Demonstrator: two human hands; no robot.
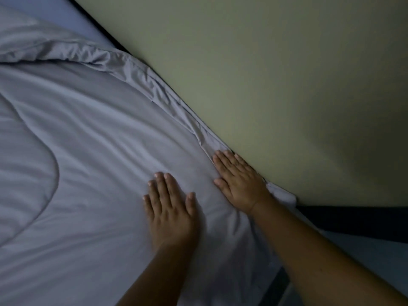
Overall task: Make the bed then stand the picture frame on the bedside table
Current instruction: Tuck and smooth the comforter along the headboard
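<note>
Wall (276, 74), pale green, along far bed edge. Grey duvet (88, 151) spread over bed, rumpled fold at upper left, edge bunched against wall. Dark bed frame (353, 221) exposed at right. Left hand (170, 208) flat on duvet, palm down, fingers extended and slightly spread, gripping nothing. Right hand (238, 182) flat on duvet edge beside wall, fingers extended, close together. Picture frame, bedside table: not visible.

Dim, bluish light, soft shadow on the wall (331, 151) lower right, slight blur, wide-angle tilt
</note>
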